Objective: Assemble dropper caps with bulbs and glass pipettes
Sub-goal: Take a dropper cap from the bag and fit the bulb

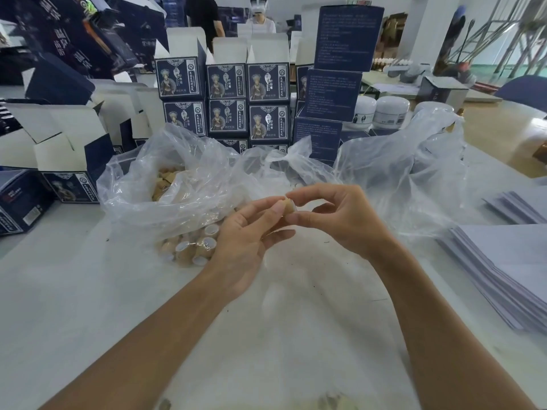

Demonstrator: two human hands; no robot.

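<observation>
A small tan dropper cap [289, 208] is held in the air above the table [88, 291], between the two hands and just in front of the clear plastic bag [177, 184]. It is pinched by the fingertips of the right hand [334, 214] from the right side, and it is supported by the curled fingers of the left hand [251, 232] from the left and below. Its long axis seems to lie roughly from left to right, so both hands are equally near. More caps [192, 247] are seen in the bag, nearer to the left hand. A pipette cannot be made out.
</observation>
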